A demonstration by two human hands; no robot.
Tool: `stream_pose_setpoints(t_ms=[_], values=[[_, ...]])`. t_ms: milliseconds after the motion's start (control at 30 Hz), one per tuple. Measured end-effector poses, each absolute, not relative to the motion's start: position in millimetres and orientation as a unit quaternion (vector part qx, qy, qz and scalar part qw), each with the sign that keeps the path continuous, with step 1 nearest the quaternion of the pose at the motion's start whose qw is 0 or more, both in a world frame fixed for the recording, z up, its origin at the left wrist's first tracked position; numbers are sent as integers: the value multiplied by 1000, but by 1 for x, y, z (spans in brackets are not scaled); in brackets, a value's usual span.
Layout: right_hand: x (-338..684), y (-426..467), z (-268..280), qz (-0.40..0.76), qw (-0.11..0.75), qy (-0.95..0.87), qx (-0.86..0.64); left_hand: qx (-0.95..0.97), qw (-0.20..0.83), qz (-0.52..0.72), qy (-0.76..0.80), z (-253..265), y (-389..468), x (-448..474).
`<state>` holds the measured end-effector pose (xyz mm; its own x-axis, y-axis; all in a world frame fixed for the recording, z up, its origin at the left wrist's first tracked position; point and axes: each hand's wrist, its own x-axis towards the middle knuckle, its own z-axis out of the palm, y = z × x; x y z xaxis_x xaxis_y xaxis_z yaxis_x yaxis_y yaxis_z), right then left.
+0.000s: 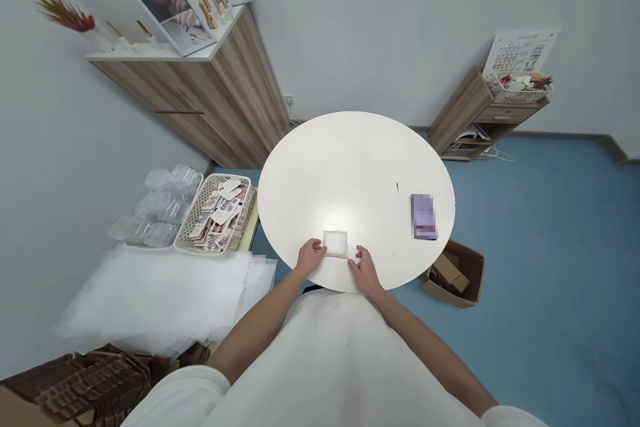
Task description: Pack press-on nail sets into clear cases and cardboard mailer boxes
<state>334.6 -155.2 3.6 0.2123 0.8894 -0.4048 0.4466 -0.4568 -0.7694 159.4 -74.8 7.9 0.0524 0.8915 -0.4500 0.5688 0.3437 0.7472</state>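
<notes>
A small, flat, whitish rectangular packet (335, 243), seemingly wrapped in clear plastic, lies near the front edge of the round white table (345, 160). At its left edge is my left hand (311, 257), fingers loosely bent and thumb tip at the lower left corner. On the other side, my right hand (365, 269) has its thumb close to the lower right corner, with its bent fingers apart from the thumb. Neither hand is wrapped round the packet. What the packet contains is too small to tell. A purple stack (424, 217), blurred by pixels, rests at the table's right side.
To the left stand a white basket (215, 252) of printed cards, clear plastic packages (167, 203) and a pile of white translucent sheets (165, 293). An open cardboard box (475, 280) is on the floor at right. Wooden cabinets (245, 93) stand behind.
</notes>
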Motion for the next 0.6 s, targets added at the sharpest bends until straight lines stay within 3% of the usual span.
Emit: stream_pose_setpoints(t_ms=[600], values=[[330,-132,14,549,206,-476,-655,447,536,215,684,8,-105,175]])
